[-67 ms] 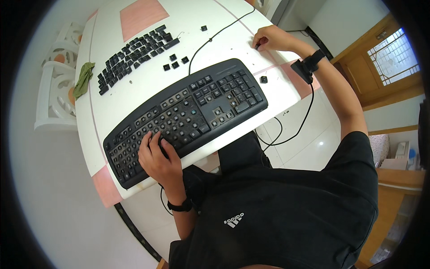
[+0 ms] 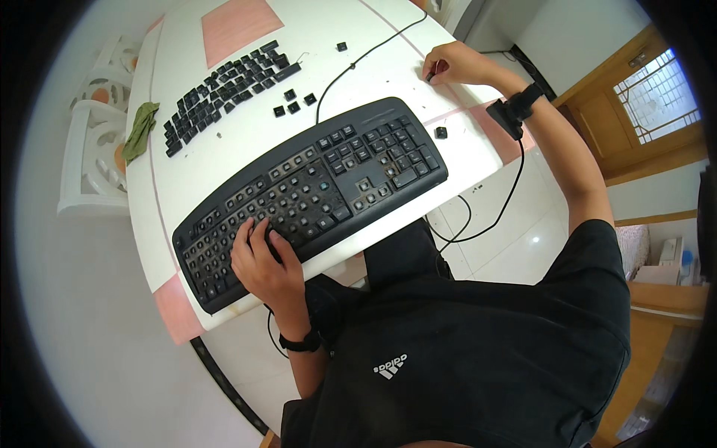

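A black keyboard (image 2: pixel 351 185) lies near the table's front edge; many of its keycaps are off, baring the switch stems. My left hand (image 2: pixel 267 263) rests on its lower left part, fingers stretched and apart, holding nothing. At the table's right side my right hand (image 2: pixel 455 65) pinches a small black keycap (image 2: pixel 430 76), mostly hidden by the fingers, close to the tabletop. One loose keycap (image 2: pixel 441 133) lies just right of the keyboard. Beyond the keyboard, removed keycaps (image 2: pixel 224 93) are laid out in rows, with several separate keycaps (image 2: pixel 293 107) beside them.
The keyboard's cable (image 2: pixel 352 66) runs back across the white table (image 2: pixel 246 153). A green cloth (image 2: pixel 140 133) hangs at the left edge, by a white carved chair back (image 2: pixel 93 160). One more keycap (image 2: pixel 341 46) lies far back. A cable hangs from the black wrist device (image 2: pixel 509 113) on my right arm.
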A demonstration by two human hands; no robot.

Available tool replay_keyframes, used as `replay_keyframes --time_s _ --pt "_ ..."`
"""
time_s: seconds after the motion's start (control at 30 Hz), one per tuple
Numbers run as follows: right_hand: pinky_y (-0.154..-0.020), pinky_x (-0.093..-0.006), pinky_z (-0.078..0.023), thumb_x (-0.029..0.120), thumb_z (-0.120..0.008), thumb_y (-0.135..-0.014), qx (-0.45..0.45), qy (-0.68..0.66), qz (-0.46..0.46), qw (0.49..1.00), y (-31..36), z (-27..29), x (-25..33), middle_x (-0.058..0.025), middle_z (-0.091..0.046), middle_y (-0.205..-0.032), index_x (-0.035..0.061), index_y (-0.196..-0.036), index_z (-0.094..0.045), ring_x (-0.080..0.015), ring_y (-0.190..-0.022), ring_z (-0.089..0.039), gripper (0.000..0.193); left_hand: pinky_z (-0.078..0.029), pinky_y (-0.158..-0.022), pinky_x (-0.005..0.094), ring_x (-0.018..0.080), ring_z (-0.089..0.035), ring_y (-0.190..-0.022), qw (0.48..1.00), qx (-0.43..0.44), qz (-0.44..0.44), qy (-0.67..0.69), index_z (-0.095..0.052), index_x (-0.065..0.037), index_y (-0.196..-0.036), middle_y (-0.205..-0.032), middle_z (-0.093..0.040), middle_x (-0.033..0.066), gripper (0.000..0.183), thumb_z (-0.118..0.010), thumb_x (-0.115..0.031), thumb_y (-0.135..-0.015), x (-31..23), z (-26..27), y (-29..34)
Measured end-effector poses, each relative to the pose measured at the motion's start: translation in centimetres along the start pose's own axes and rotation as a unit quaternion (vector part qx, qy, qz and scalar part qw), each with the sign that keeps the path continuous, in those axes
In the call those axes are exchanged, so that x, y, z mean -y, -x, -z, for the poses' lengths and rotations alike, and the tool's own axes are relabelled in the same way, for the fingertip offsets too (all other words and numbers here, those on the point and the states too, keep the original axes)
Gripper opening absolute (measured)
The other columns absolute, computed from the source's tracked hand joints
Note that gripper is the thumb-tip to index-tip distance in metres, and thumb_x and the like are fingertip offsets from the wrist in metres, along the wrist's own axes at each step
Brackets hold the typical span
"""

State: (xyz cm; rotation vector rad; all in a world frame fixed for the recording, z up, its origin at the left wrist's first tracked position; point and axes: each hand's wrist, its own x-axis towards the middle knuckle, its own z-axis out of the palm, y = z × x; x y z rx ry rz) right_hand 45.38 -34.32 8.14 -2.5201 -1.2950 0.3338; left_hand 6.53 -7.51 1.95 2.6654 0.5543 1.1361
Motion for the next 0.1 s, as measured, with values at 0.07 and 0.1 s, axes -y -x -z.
replay_keyframes --time_s 0.07,0.1 --pt "-0.085 -0.0296 -0.055 0.009 -0.078 -0.083 -0.009 -0.042 -0.024 0.999 -0.07 0.06 0.0 -0.0062 -0.07 -0.095 0.0085 -0.112 -0.073 -0.0174 -0.089 -0.067 0.03 -0.045 -0.088 0.0425 0.0339 -0.061 -0.102 1.0 0.004 0.002 0.001 -0.069 -0.003 -0.108 -0.118 -0.064 0.0149 0.02 -0.06 -0.009 -0.091 0.02 0.04 -0.06" --pt "-0.085 -0.0296 -0.055 0.009 -0.078 -0.083 -0.007 -0.043 -0.021 0.999 -0.35 -0.06 0.12 -0.0062 -0.07 -0.095 0.0085 -0.112 -0.073 -0.0174 -0.089 -0.067 0.03 -0.045 -0.089 0.043 0.0341 -0.061 -0.103 1.0 0.012 0.01 0.004 -0.069 -0.004 -0.108 -0.118 -0.064 0.0146 0.02 -0.061 -0.009 -0.091 0.12 0.06 0.01"
